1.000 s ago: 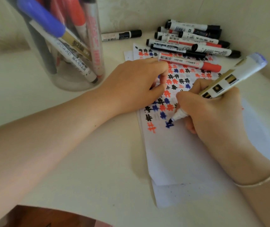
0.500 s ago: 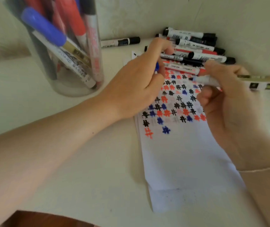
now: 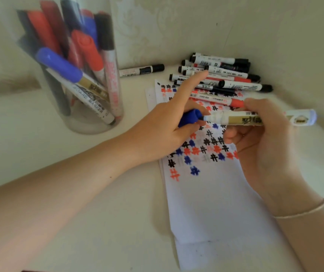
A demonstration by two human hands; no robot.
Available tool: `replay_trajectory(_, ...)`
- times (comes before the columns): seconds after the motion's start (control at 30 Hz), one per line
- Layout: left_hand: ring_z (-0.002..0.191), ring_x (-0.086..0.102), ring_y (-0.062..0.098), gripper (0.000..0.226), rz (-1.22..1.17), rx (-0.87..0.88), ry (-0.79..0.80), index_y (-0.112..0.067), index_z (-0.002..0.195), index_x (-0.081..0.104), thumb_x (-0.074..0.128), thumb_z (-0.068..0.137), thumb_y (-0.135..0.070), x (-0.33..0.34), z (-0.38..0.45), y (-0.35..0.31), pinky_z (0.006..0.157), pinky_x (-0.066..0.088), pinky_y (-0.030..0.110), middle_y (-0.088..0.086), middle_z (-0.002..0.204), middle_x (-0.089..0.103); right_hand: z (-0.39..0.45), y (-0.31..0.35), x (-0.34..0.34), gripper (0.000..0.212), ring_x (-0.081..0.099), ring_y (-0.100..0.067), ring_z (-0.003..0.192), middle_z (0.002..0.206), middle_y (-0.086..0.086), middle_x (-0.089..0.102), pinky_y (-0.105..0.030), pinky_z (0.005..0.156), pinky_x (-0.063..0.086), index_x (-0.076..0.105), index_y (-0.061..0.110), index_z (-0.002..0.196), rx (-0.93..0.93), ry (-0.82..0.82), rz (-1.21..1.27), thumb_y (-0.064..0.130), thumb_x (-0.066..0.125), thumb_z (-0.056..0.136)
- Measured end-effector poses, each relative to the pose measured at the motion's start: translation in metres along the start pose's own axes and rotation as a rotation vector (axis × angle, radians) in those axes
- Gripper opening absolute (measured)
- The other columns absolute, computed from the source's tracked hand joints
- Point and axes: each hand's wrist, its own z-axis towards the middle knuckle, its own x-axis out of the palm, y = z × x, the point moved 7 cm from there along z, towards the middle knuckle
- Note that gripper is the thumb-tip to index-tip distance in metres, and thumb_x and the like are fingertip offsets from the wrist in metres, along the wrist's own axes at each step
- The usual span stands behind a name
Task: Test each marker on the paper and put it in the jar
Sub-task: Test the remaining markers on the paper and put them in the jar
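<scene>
My right hand (image 3: 259, 138) grips a white and gold blue marker (image 3: 241, 119), held level above the paper (image 3: 212, 203), tip pointing left. My left hand (image 3: 167, 126) holds the marker's blue cap (image 3: 190, 117) with its opening right at the tip; the index finger sticks out straight. The paper carries rows of black, red and blue test marks. A clear jar (image 3: 90, 122) at the back left holds several capped markers.
A pile of markers (image 3: 225, 75) lies at the back right against the wall, one red-capped marker (image 3: 216, 100) on the paper's top. A single black marker (image 3: 141, 70) lies between jar and pile. Walls meet in a corner behind the pile.
The right hand lifted the marker from the paper after drawing a blue mark and turned it level. The left hand brought the blue cap up to its tip.
</scene>
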Motion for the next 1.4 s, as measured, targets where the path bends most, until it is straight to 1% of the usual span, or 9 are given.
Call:
replay_trajectory(0.1,0.092,0.059,-0.003,0.077,0.036,0.019,0.019,-0.027,0.151,0.01,0.057,0.093,-0.008,0.002,0.0,-0.001,0.079,0.042,0.006,-0.013,0.106,0.062,0.0,-0.001,0.0,0.016,0.05,-0.016,0.036,0.051,-0.002,0.06,-0.023,0.041,0.041,0.046,0.007,0.074,-0.007,-0.002,-0.013,0.004,0.049,0.089)
replay_trajectory(0.17,0.098,0.058,0.001,0.078,0.044,0.024,0.036,-0.028,0.15,0.011,0.057,0.092,-0.005,0.004,0.0,-0.002,0.082,0.042,0.007,-0.017,0.104,0.06,0.0,-0.003,0.001,0.021,0.048,-0.016,0.035,0.052,-0.004,0.06,-0.024,0.038,0.039,0.044,0.009,0.071,0.007,0.0,-0.073,0.003,0.053,0.09)
replay_trajectory(0.27,0.11,0.054,0.005,0.072,0.062,0.036,0.057,-0.03,0.148,0.02,0.056,0.091,-0.004,0.006,-0.001,-0.003,0.088,0.043,0.012,-0.011,0.119,0.062,0.0,-0.006,0.004,0.022,0.047,-0.014,0.034,0.056,-0.006,0.06,-0.023,0.037,0.04,0.046,0.01,0.072,0.042,0.032,-0.112,0.006,0.06,0.089)
replay_trajectory(0.5,0.094,0.061,-0.006,0.045,-0.036,0.024,0.029,-0.025,0.128,0.046,0.063,0.09,-0.009,0.001,0.0,0.0,0.091,0.046,0.021,-0.01,0.115,0.068,0.001,-0.001,0.0,0.024,0.049,-0.014,0.036,0.055,-0.004,0.062,-0.022,0.039,0.042,0.047,0.01,0.069,0.027,-0.003,-0.057,0.007,0.063,0.086)
replay_trajectory(0.6,0.089,0.065,0.002,0.038,-0.066,0.003,0.029,-0.023,0.123,0.049,0.064,0.089,-0.013,0.001,-0.001,0.002,0.089,0.048,0.03,-0.008,0.11,0.07,0.002,-0.002,-0.002,0.028,0.047,-0.013,0.035,0.053,-0.003,0.06,-0.02,0.038,0.04,0.044,0.012,0.067,0.039,-0.024,-0.037,0.006,0.062,0.087)
replay_trajectory(0.77,0.085,0.066,0.015,0.035,-0.073,0.006,0.029,-0.025,0.118,0.051,0.065,0.088,-0.012,0.0,-0.001,0.003,0.084,0.049,0.04,-0.007,0.103,0.071,0.001,-0.009,0.004,0.021,0.057,-0.013,0.042,0.059,-0.004,0.065,-0.023,0.044,0.049,0.048,0.011,0.072,0.141,0.102,-0.065,0.017,0.068,0.076)
replay_trajectory(1.0,0.092,0.064,0.003,0.028,-0.073,0.016,0.073,-0.02,0.114,0.057,0.064,0.089,-0.011,0.003,0.001,0.004,0.084,0.051,0.028,-0.009,0.107,0.067,0.0,-0.01,0.003,0.029,0.052,-0.016,0.036,0.052,-0.006,0.063,-0.021,0.039,0.044,0.057,0.009,0.06,0.2,0.037,-0.012,0.029,0.059,0.081)
replay_trajectory(1.27,0.089,0.064,0.008,0.025,-0.09,0.027,0.093,-0.018,0.111,0.055,0.063,0.089,-0.008,0.005,0.0,0.002,0.081,0.051,0.029,-0.006,0.101,0.067,0.001,-0.012,0.004,0.016,0.053,-0.013,0.039,0.055,-0.004,0.063,-0.022,0.039,0.045,0.052,0.007,0.077,0.138,0.085,-0.073,0.012,0.057,0.09)
replay_trajectory(1.4,0.083,0.062,0.01,0.02,-0.121,0.024,0.085,-0.017,0.103,0.053,0.065,0.088,-0.015,0.005,-0.001,0.001,0.076,0.05,0.025,-0.003,0.094,0.065,0.001,-0.012,0.007,0.023,0.052,-0.013,0.036,0.058,-0.005,0.062,-0.023,0.039,0.045,0.047,0.01,0.084,0.116,0.087,-0.069,0.017,0.068,0.081)
